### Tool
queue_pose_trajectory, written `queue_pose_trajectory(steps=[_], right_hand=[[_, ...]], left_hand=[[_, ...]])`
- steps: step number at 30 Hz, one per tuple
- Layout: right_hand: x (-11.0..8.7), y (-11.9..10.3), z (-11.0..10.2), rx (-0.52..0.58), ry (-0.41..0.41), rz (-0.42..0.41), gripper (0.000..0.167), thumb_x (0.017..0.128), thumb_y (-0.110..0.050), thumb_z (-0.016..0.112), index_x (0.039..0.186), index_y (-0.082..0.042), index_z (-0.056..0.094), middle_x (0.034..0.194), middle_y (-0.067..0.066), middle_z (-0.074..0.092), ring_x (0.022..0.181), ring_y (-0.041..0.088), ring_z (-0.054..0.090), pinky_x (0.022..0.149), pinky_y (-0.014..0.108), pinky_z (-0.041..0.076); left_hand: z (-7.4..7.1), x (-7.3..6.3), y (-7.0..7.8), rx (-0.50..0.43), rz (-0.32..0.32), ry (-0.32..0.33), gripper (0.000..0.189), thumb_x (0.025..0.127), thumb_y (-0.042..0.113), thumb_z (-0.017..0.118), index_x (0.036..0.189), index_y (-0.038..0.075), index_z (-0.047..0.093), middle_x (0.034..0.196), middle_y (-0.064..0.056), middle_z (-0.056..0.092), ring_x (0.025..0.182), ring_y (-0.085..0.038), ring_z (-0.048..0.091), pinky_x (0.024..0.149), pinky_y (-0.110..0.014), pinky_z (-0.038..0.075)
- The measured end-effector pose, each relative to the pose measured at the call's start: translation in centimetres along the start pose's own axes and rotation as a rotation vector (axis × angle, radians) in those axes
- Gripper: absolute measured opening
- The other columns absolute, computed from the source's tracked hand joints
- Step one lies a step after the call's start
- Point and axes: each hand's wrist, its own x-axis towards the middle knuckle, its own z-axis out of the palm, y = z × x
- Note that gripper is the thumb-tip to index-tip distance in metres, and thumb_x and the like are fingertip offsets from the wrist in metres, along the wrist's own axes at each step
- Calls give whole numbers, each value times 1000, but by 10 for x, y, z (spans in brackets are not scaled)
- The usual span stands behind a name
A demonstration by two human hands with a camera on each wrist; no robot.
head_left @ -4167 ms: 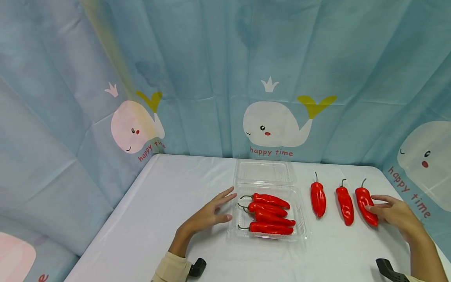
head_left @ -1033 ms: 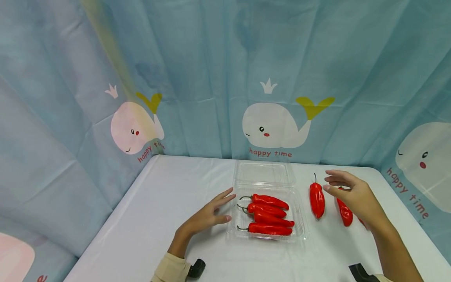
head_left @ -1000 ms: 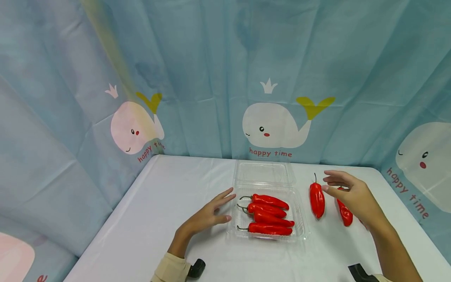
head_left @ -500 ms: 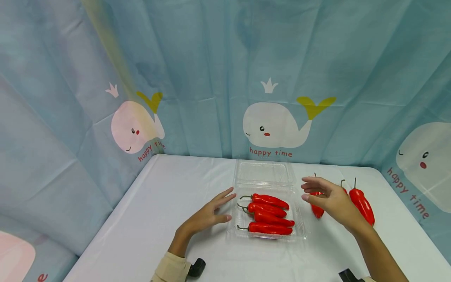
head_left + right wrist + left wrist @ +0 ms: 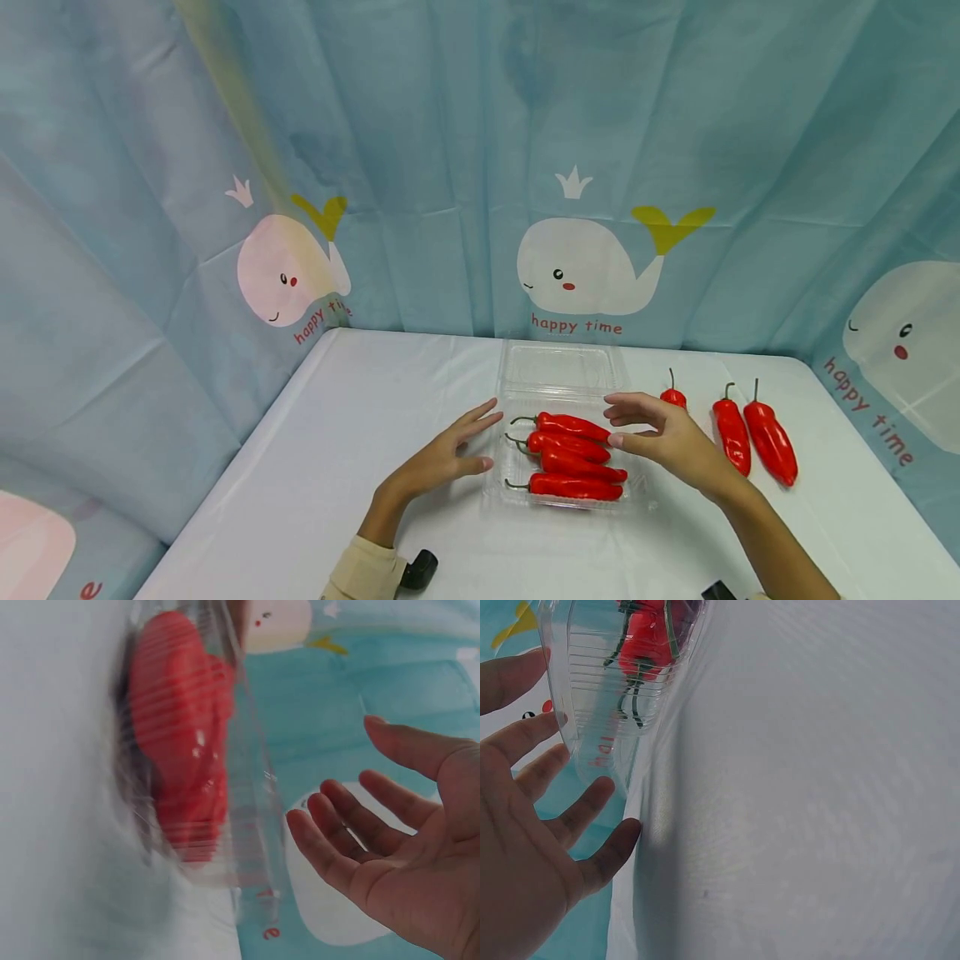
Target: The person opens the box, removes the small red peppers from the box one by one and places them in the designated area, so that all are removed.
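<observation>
A clear plastic clamshell box (image 5: 642, 492), its lid (image 5: 562, 367) folded back, holds several red chili peppers (image 5: 577, 487) with green stems. My left hand (image 5: 442, 458) is spread at the box's left edge; in the left wrist view its fingertips (image 5: 555, 720) reach the clear wall. My right hand (image 5: 667, 437) hovers over the box's right rim with nothing in it, its fingers loosely bent. In the right wrist view the right hand (image 5: 405, 847) faces the box wall, a gap between them. The right hand and wrist hide part of a pepper (image 5: 673, 397) on the table.
Two more red peppers lie on the white tablecloth at right: a wrinkled pepper (image 5: 732, 437) and, close beside it, a larger pepper (image 5: 772, 442). A blue whale-print curtain (image 5: 420, 250) stands along the back edge and both sides of the table (image 5: 360, 400).
My right hand has let go of the rightmost pepper, which now lies further left and closer to its neighbour. The hand has moved left to the box. My left hand has stayed in place.
</observation>
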Motion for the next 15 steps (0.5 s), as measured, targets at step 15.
queue_pose_trajectory(steps=[15], right_hand=[[7, 12, 26, 8, -99, 78, 70, 88, -30, 83, 148, -6, 58, 135, 19, 67, 124, 39, 62, 84, 33, 65]], left_hand=[[0, 0, -2, 5, 11, 3, 72, 99, 21, 66, 165, 14, 39, 178, -6, 17, 164, -34, 16, 126, -66, 27]])
